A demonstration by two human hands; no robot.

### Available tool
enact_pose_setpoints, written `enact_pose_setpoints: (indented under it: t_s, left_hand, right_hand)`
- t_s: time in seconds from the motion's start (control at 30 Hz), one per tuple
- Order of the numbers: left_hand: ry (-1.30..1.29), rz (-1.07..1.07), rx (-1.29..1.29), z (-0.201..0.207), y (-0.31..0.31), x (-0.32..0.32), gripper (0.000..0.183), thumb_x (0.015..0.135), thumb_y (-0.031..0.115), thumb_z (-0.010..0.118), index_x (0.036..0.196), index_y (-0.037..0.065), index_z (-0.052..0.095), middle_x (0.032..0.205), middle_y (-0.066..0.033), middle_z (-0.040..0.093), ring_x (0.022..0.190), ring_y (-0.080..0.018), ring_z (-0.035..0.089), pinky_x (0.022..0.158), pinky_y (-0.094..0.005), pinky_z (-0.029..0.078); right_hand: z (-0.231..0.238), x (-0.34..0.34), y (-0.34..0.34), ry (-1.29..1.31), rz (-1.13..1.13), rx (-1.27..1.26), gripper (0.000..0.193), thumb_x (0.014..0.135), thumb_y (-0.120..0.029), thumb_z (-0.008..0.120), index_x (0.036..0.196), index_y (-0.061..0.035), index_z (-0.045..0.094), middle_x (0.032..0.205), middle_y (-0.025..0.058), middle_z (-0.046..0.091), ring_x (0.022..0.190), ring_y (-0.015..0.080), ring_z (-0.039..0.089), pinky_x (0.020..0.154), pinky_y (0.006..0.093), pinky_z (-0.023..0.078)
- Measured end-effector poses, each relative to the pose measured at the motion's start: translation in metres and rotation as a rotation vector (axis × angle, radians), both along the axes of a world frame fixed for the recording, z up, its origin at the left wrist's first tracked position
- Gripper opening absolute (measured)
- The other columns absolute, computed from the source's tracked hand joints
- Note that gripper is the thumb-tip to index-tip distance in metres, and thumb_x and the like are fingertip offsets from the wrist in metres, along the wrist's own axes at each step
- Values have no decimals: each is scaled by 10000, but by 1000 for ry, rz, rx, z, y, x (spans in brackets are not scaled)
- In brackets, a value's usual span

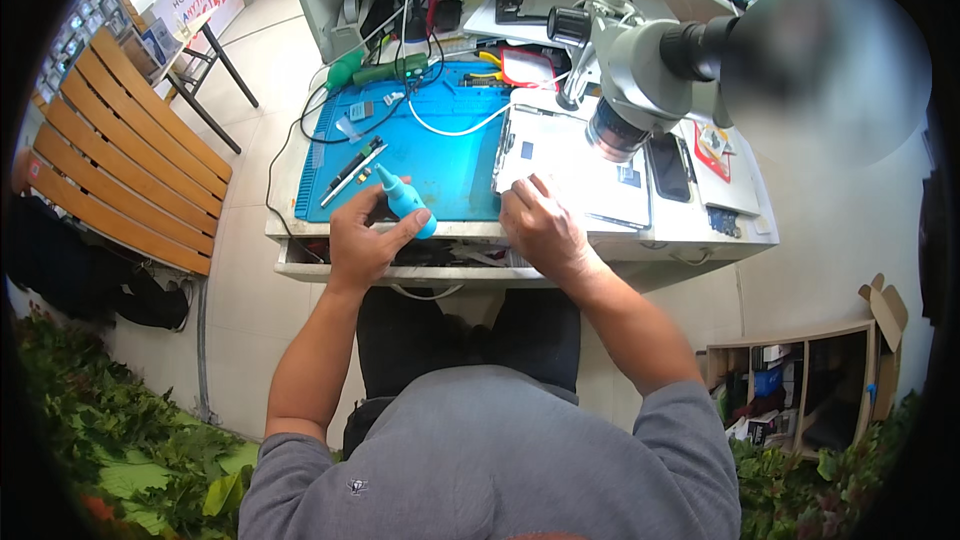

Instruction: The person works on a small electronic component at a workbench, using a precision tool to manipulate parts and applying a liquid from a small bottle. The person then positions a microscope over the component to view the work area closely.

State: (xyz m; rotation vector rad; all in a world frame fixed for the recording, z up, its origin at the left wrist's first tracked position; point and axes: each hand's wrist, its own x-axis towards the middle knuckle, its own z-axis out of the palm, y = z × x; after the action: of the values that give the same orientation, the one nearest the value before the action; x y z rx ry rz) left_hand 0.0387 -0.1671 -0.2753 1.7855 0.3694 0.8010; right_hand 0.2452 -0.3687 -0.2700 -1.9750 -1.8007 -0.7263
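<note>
Messy desk (655, 248), blue mat (455, 165); left hand (362, 240) is gripping a teal bottle (408, 206), right hand (545, 227) curled by a white panel (583, 183), can't tell if gripping anything.

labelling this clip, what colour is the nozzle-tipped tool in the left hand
Light turquoise blue; the nozzle-tipped tool shows in the head view.

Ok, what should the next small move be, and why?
I'd probably turn the left hand so the teal squeeze bottle aims at the flat white panel: its nozzle points far-left over the blue work mat, away from the panel, while the right hand is at the panel's near-left corner.
</note>
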Motion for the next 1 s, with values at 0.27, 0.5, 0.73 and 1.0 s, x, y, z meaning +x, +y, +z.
enact_pose_setpoints:
  t_s: [0.27,0.5,0.73,1.0]
  left_hand:
    - [-57,-43,-137,-1,-7,1,535,979,192,910,1404,-51,695,1121,-101,782,1026,-169,767,947,-327,634]
    - [-24,-107,-107,-2,-8,-3,533,1053,155,817,1491,-50,591,1221,-140,733,1179,-254,749,1007,-384,625]
    - [-15,-134,-39,-3,-16,-6,532,1064,110,791,1519,-40,557,1287,-154,707,1209,-264,743,1039,-400,621]
    - [105,-211,-79,7,-27,0,664,932,4,890,1524,12,589,1264,-123,730,1165,-198,740,959,-343,641]
  right_hand:
    - [6,-8,-20,45,57,6,114,836,-100,747,921,-43,696,959,99,623,990,298,660,932,436,564]
    - [-2,-9,-36,170,45,108,128,830,-81,810,908,-50,714,926,76,653,923,272,682,805,409,586]
    - [-9,-14,-38,234,32,285,162,837,-35,877,944,-38,755,914,70,687,866,279,707,738,411,575]
    - [-31,-22,-34,332,-34,406,208,820,-26,915,969,-63,774,941,56,720,900,267,729,867,416,576]
